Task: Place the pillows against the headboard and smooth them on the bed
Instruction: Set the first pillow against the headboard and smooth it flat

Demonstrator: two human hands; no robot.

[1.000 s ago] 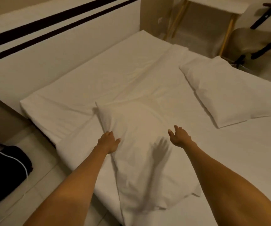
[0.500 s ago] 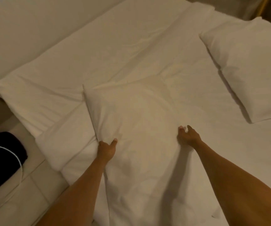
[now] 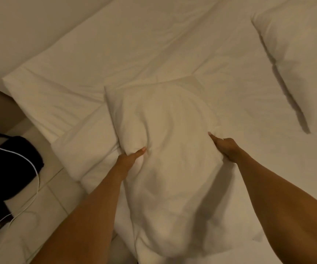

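Note:
A white pillow point(image 3: 169, 149) lies lengthwise in front of me near the bed's left edge, bunched up in the middle. My left hand point(image 3: 128, 159) pinches its left side, thumb on top. Its right side is gripped by my right hand point(image 3: 225, 147), fingers dug into the fabric. A second white pillow point(image 3: 302, 60) rests flat at the upper right, apart from both hands. The white headboard point(image 3: 26, 29) runs along the upper left, beyond the bed point(image 3: 144, 50) and its white sheet.
The bed's corner point(image 3: 11, 82) points left. Tiled floor point(image 3: 49, 197) shows at the lower left, with a black object point(image 3: 7, 168) and a white cable point(image 3: 32, 168) on it.
The view has dropped closer to the bed. Both hands have closed on the near pillow's sides and squeezed it inward, so its middle now bulges up.

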